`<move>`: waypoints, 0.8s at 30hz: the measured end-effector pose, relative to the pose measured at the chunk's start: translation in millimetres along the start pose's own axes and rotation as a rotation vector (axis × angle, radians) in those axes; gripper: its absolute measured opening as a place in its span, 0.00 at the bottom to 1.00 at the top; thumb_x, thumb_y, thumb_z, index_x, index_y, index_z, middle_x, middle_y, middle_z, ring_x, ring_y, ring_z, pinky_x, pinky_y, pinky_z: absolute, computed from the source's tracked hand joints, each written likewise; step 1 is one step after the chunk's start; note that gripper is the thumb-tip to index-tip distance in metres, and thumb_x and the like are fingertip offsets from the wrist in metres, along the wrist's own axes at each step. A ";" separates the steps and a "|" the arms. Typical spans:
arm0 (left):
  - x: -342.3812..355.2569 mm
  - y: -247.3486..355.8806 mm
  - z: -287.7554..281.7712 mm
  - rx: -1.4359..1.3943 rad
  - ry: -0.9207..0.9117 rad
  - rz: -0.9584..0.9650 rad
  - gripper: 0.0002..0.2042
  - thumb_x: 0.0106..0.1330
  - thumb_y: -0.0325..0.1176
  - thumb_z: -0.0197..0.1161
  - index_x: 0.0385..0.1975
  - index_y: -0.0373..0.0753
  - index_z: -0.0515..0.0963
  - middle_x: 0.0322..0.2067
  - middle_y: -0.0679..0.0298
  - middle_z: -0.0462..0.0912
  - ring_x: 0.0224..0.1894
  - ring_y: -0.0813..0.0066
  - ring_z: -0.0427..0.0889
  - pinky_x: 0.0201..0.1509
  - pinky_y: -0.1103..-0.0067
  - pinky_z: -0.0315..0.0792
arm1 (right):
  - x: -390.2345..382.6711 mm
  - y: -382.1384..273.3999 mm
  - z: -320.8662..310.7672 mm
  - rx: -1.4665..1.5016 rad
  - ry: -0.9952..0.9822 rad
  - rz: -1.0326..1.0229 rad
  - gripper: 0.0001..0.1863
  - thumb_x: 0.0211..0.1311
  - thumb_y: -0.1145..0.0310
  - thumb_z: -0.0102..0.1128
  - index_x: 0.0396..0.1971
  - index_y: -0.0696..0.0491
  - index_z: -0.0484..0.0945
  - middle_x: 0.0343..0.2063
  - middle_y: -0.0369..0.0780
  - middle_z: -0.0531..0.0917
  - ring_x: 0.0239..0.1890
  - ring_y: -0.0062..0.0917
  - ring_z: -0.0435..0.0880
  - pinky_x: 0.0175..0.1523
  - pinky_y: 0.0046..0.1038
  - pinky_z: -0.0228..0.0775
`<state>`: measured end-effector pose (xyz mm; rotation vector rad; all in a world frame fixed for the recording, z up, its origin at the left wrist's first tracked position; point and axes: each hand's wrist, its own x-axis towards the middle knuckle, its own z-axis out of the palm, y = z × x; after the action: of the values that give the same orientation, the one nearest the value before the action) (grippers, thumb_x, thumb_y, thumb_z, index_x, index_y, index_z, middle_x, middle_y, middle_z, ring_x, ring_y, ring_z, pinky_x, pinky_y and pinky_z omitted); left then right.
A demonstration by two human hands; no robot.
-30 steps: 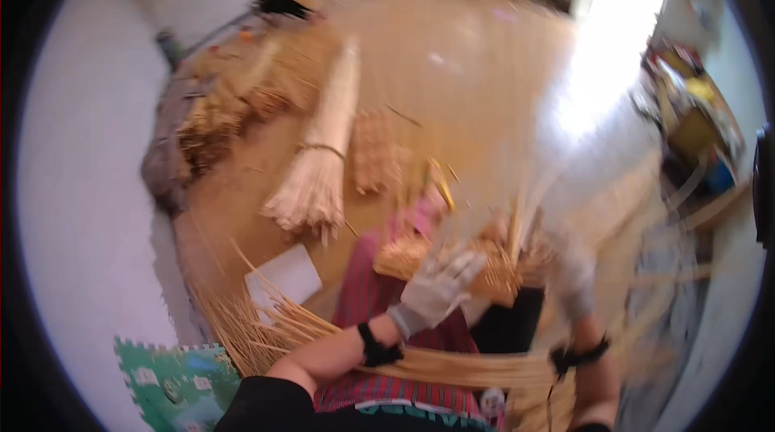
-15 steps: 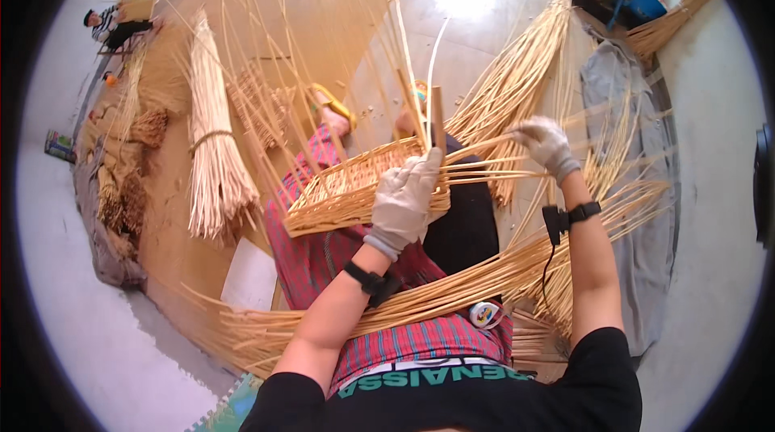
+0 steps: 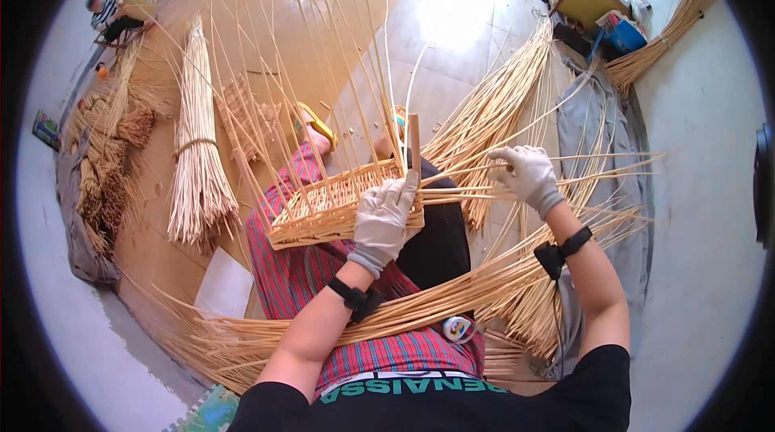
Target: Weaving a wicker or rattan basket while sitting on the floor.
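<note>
A shallow rectangular wicker basket (image 3: 323, 210), part-woven, rests across my lap, tall thin stakes rising from its sides. My left hand (image 3: 386, 216), in a pale work glove, grips the basket's right end near a flat upright wooden stick (image 3: 414, 141). Several wicker rods (image 3: 460, 192) stick out sideways from that corner toward my right hand (image 3: 526, 178). That hand, also gloved, has its fingers curled in on the rods; which of them it holds is partly hidden. Two paler rods stand up by the corner.
Across my lap lies a long bundle of loose rods (image 3: 420, 300). A tied bundle (image 3: 194, 141) is on the floor at left, and another spread bundle (image 3: 500, 101) at right beside grey cloth (image 3: 601, 117). A person (image 3: 113, 20) sits far left. A round tape measure (image 3: 458, 329) is by my waist.
My right hand has moved slightly left and down along the rods, its fingers curling in. My left hand keeps its hold on the basket. The whole view has shifted a little.
</note>
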<state>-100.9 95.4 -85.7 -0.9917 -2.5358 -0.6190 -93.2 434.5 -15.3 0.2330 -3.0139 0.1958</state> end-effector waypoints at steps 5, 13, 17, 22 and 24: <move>-1.2 6.5 5.0 -0.015 0.020 0.012 0.49 0.52 0.40 0.76 0.78 0.41 0.61 0.63 0.55 0.74 0.70 0.55 0.71 0.73 0.58 0.62 | 43.8 -68.0 18.3 0.707 0.109 -0.011 0.23 0.77 0.57 0.55 0.63 0.56 0.77 0.53 0.52 0.85 0.58 0.42 0.84 0.63 0.39 0.74; -0.5 2.3 4.1 -0.095 -0.141 -0.063 0.51 0.48 0.43 0.82 0.76 0.45 0.64 0.70 0.57 0.70 0.73 0.57 0.67 0.75 0.59 0.59 | 90.0 -124.7 38.4 0.938 -0.155 0.199 0.31 0.83 0.43 0.40 0.55 0.56 0.81 0.45 0.50 0.89 0.48 0.41 0.88 0.58 0.39 0.78; 0.6 -5.3 2.9 -0.137 0.023 -0.011 0.55 0.44 0.43 0.84 0.77 0.42 0.63 0.65 0.58 0.75 0.68 0.57 0.74 0.70 0.60 0.66 | 58.1 -7.5 9.8 -0.024 -0.143 -0.047 0.20 0.73 0.48 0.57 0.56 0.41 0.87 0.47 0.42 0.89 0.54 0.37 0.86 0.65 0.37 0.73; 1.4 -3.9 3.7 -0.112 0.083 0.014 0.57 0.40 0.43 0.85 0.76 0.39 0.64 0.61 0.58 0.79 0.64 0.57 0.78 0.66 0.60 0.69 | 35.3 24.6 40.0 0.213 -0.160 0.023 0.13 0.66 0.59 0.71 0.47 0.45 0.91 0.38 0.39 0.90 0.51 0.32 0.86 0.63 0.35 0.75; 2.6 -3.5 3.1 -0.104 0.058 0.002 0.57 0.40 0.43 0.85 0.76 0.38 0.64 0.60 0.59 0.80 0.64 0.58 0.78 0.66 0.61 0.68 | 18.6 9.1 68.7 0.659 -0.188 0.268 0.11 0.65 0.62 0.73 0.45 0.45 0.92 0.36 0.39 0.89 0.47 0.31 0.86 0.60 0.34 0.76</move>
<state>-105.7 96.2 -88.1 -0.9966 -2.4737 -0.7747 -119.9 431.4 -81.8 -0.1127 -3.0357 1.2530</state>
